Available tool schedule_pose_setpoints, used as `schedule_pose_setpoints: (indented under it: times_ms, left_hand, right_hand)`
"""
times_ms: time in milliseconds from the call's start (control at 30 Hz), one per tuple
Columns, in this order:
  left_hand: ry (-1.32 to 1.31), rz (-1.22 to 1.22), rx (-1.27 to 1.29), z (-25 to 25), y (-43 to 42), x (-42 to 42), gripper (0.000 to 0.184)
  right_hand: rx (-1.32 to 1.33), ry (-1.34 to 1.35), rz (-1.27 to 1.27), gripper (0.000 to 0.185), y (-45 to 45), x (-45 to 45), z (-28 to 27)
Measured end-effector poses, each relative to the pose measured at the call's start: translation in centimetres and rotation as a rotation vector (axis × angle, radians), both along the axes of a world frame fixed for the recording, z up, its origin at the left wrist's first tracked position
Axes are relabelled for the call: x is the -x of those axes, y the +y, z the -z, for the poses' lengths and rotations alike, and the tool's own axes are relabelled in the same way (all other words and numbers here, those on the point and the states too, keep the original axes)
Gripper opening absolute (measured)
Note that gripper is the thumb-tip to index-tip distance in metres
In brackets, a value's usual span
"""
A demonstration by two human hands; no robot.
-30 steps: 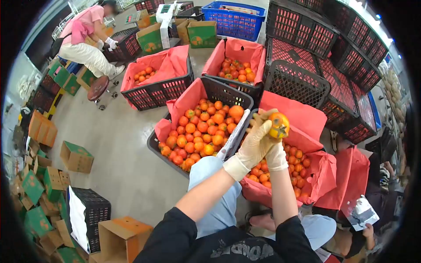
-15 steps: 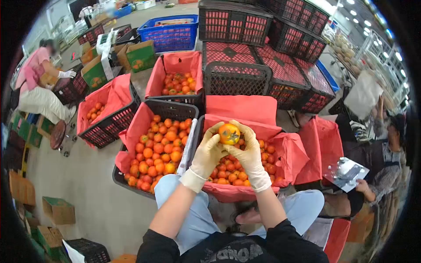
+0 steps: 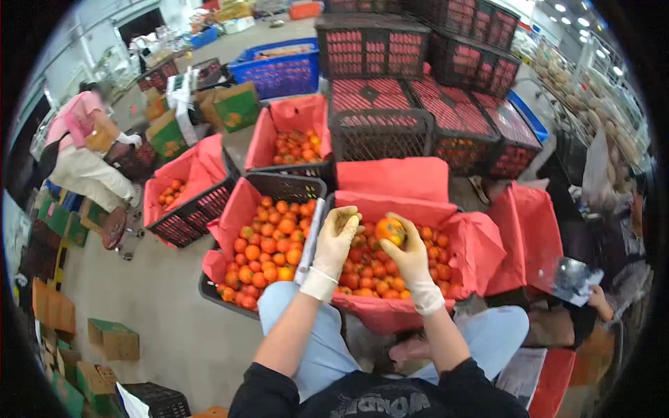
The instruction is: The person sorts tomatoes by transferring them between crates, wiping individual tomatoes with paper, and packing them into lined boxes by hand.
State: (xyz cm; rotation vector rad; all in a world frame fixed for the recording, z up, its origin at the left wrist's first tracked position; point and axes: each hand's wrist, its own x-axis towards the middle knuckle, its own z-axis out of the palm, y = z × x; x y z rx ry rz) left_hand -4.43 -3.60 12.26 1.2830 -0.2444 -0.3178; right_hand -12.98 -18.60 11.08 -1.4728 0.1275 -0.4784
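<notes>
My right hand (image 3: 411,254), in a pale glove, grips an orange-yellow tomato (image 3: 391,230) with dark greenish marks, holding it above the right crate. Beside it, apart from the tomato, my left hand (image 3: 337,240) is gloved too, its fingers half curled with the thumb apart. The glove looks dirty at the fingers, and I make out nothing held there. Below both hands lie red and orange tomatoes (image 3: 376,268) in a crate lined with red paper (image 3: 390,167). To the left stands a second lined crate (image 3: 286,184) full of tomatoes.
Smaller lots of tomatoes sit in two more lined crates (image 3: 289,111) (image 3: 198,216) further off. Dark crates (image 3: 373,49) are stacked at the back, near a blue basket (image 3: 275,73). A person in pink (image 3: 83,132) works at left; another person's hand (image 3: 601,303) shows at right.
My left hand has come away from the tomato, which both hands held before. My right hand keeps it, now turned and lower. The whole view has shifted slightly.
</notes>
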Motion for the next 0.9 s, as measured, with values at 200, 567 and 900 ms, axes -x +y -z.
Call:
schedule_pose_setpoints:
  times_ms: [200, 567, 900]
  left_hand:
    - [0.091, -0.201, 0.228, -0.7, 2.0, -1.5, 0.027]
    - [-0.131, -0.428, 0.326, -1.2, 2.5, -2.0, 0.029]
    - [-0.144, -0.516, 0.189, -1.7, 2.4, -2.1, 0.03]
  right_hand:
    - [-0.026, 0.589, -0.143, 0.038, -0.9, 2.6, 8.8]
    - [0.098, 0.126, -0.597, 0.046, -1.8, -23.9, -7.8]
    - [-0.085, 0.29, -0.356, 0.038, -4.6, -12.7, 2.3]
